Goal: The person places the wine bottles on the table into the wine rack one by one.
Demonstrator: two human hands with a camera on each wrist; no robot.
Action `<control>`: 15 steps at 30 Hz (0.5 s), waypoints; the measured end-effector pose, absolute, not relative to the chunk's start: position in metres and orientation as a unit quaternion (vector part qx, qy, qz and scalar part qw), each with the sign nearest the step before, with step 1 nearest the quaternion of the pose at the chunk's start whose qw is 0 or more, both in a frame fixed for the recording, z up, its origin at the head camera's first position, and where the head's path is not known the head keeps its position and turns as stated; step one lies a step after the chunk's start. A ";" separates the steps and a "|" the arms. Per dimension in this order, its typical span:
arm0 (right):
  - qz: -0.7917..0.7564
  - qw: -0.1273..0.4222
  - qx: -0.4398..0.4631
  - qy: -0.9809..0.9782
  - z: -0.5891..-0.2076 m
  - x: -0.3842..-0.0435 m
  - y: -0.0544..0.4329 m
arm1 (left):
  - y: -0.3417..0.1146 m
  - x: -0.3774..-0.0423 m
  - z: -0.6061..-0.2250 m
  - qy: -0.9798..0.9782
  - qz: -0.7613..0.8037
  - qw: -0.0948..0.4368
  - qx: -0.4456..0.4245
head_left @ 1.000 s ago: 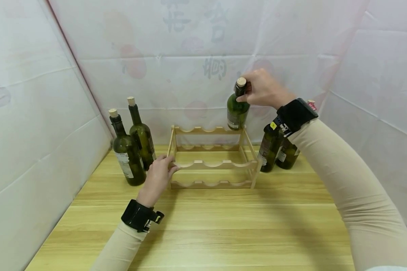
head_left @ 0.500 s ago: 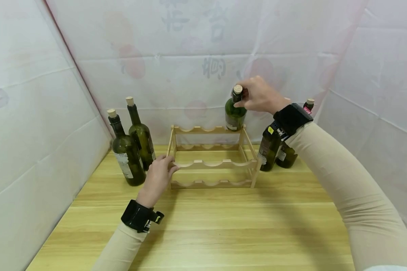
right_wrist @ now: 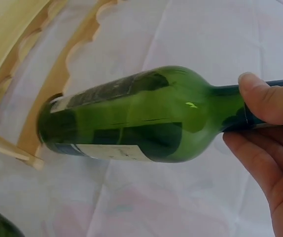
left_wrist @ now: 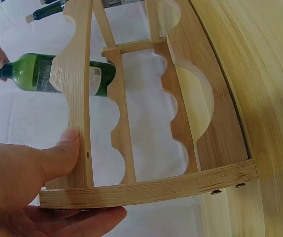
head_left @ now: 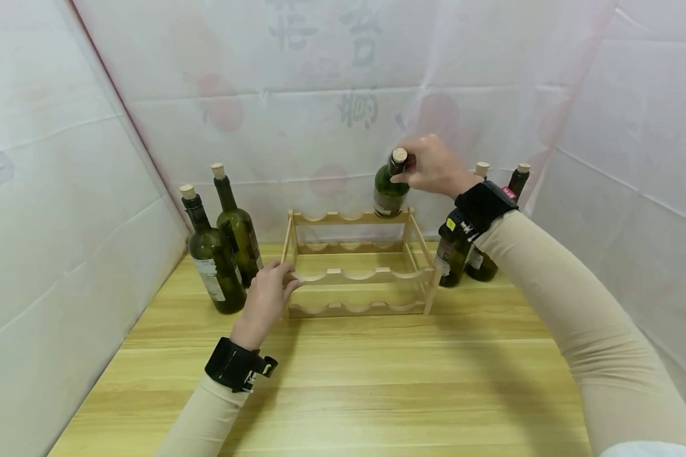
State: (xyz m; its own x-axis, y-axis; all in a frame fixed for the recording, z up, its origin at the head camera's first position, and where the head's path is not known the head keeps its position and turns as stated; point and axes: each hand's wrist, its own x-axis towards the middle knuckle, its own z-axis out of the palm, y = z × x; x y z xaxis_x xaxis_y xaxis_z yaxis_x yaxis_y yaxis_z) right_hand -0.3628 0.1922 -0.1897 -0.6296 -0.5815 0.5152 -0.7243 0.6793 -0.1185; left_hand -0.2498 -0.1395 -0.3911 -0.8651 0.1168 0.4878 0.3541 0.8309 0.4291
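My right hand [head_left: 434,166] grips a green wine bottle [head_left: 390,189] by its corked neck, thumb on one side and fingers on the other. In the right wrist view the bottle [right_wrist: 131,118] shows pale labels, and its base overlaps the back rail near one end of the rack. The wooden wine rack [head_left: 357,277] stands on the table with scalloped rails on two levels. At its front left corner my left hand [head_left: 265,298] holds the upper frame. From the left wrist, the thumb [left_wrist: 67,143] presses the scalloped rail while the fingers lie under the end piece.
Two corked bottles [head_left: 217,266] stand left of the rack. Two more bottles [head_left: 453,254] stand to its right, partly hidden behind my right wrist. White printed cloth [head_left: 320,127] hangs behind and at both sides of the wooden table [head_left: 366,381].
My right hand has lowered the bottle slightly and moved it a little left, bringing its base toward the back rail. The left hand stays on the rack corner.
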 end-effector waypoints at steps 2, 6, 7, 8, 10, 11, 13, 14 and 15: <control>0.155 0.230 0.372 -0.886 -0.196 -0.363 0.192 | -0.140 -0.249 -0.391 -0.929 -0.262 0.227 -0.128; 0.136 0.222 0.378 -0.888 -0.206 -0.358 0.194 | -0.140 -0.249 -0.390 -0.928 -0.268 0.225 -0.130; 0.130 0.217 0.380 -0.890 -0.208 -0.356 0.194 | -0.140 -0.249 -0.389 -0.928 -0.268 0.224 -0.129; 0.127 0.210 0.381 -0.891 -0.211 -0.355 0.195 | -0.139 -0.249 -0.388 -0.928 -0.270 0.222 -0.128; 0.122 0.200 0.382 -0.894 -0.217 -0.353 0.197 | -0.140 -0.249 -0.387 -0.929 -0.271 0.219 -0.128; 0.124 0.196 0.382 -0.894 -0.220 -0.352 0.198 | -0.140 -0.248 -0.386 -0.929 -0.273 0.217 -0.128; 0.129 0.193 0.379 -0.896 -0.225 -0.351 0.200 | -0.140 -0.248 -0.385 -0.929 -0.274 0.215 -0.126; 0.130 0.194 0.378 -0.896 -0.227 -0.350 0.201 | -0.140 -0.247 -0.385 -0.928 -0.276 0.215 -0.126; 0.129 0.196 0.377 -0.896 -0.229 -0.349 0.201 | -0.141 -0.247 -0.385 -0.928 -0.276 0.217 -0.126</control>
